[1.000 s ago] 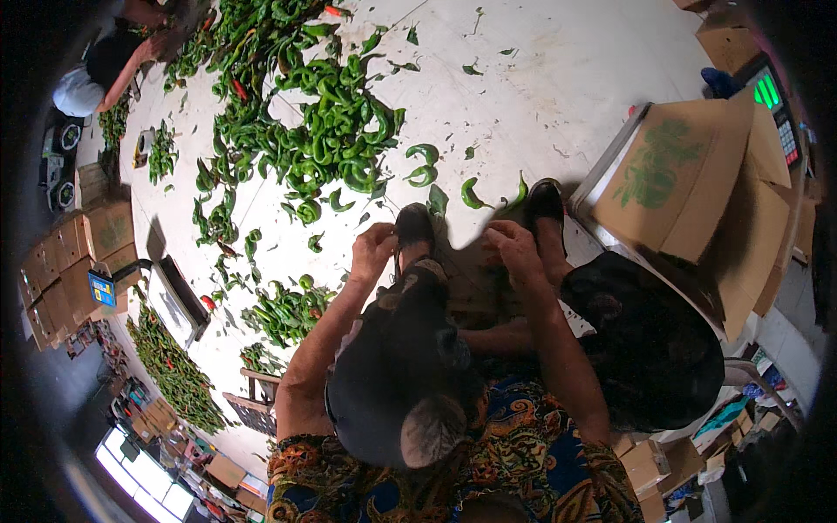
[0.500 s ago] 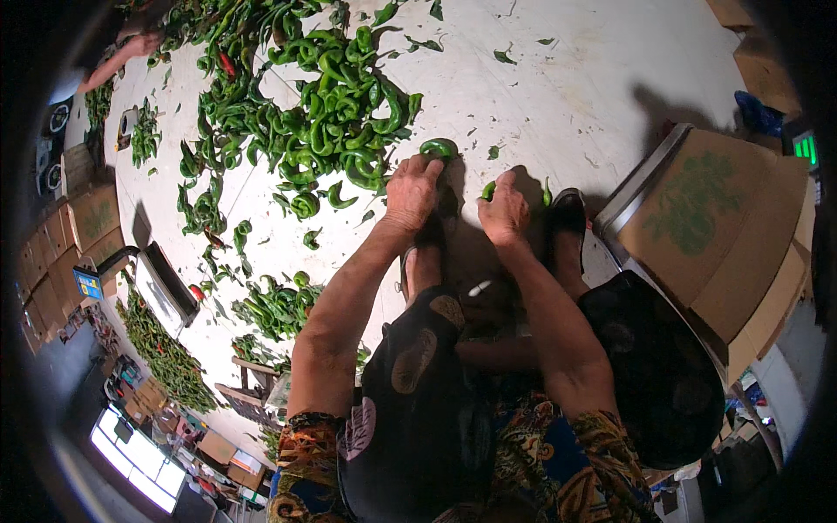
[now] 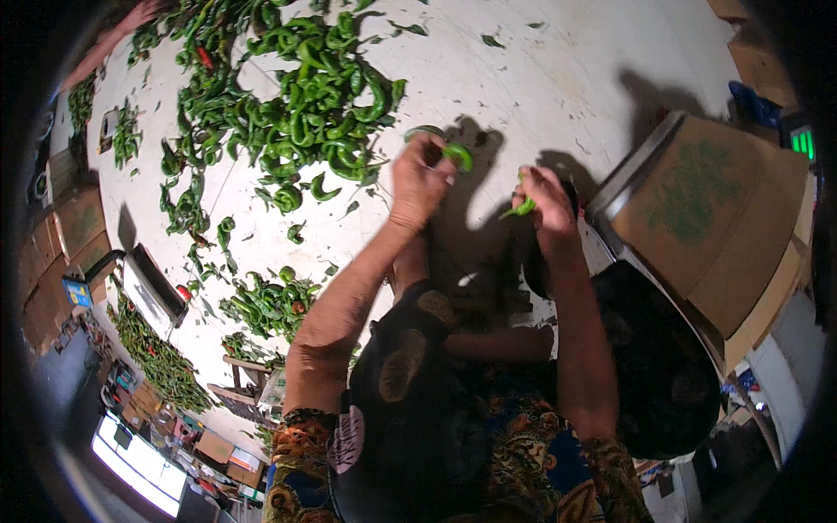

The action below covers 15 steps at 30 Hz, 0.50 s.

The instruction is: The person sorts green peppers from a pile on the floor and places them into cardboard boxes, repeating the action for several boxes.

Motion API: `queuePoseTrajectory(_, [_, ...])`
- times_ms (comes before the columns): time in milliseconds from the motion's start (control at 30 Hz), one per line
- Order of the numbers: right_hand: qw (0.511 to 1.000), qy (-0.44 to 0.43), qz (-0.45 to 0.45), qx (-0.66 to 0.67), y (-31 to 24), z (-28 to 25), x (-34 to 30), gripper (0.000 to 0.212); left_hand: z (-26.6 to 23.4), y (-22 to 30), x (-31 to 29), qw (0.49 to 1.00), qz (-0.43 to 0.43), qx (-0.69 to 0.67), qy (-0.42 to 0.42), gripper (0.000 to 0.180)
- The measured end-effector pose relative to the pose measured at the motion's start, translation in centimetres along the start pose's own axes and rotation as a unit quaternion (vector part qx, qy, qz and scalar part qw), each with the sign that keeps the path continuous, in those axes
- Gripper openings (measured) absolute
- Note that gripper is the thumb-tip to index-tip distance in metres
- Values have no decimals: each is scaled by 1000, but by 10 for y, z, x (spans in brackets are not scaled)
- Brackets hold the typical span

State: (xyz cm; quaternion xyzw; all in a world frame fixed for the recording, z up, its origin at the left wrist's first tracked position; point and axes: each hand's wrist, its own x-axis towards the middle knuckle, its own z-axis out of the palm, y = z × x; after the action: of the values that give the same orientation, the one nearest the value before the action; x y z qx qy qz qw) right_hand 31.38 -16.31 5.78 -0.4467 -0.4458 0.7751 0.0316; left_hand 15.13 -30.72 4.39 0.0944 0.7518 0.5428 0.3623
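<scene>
Raised over the pale floor, my left hand (image 3: 417, 185) is closed on a curved green pepper (image 3: 460, 157) that sticks out past the fingertips. Another green pepper (image 3: 423, 132) shows just beyond the knuckles; I cannot tell whether it is held or lying behind. My right hand (image 3: 553, 200), a little lower and to the right, pinches a small, thin green pepper (image 3: 521, 207) that hangs below the fingers. A large heap of curled green peppers (image 3: 305, 109) spreads over the floor to the left of my hands.
On the right stands a cardboard box (image 3: 706, 192) with a green leafy print. Smaller pepper piles (image 3: 270, 305) and a white tilted panel (image 3: 150, 292) are at left. Another person's arm (image 3: 109, 39) reaches in at the far left.
My left hand has lifted a curved pepper, which now shows between its fingers. My right hand has moved right with the small pepper. The whole view has shifted slightly.
</scene>
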Motion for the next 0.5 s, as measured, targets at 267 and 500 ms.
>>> queuePoseTrajectory(267, [967,-196,163,20,20,28,-25,48,-16,-5,-37,959,-3,25,-282,35])
queuePoseTrajectory(500, [981,-119,148,47,42,15,-11,37,-56,4,45,875,207,382,215,34])
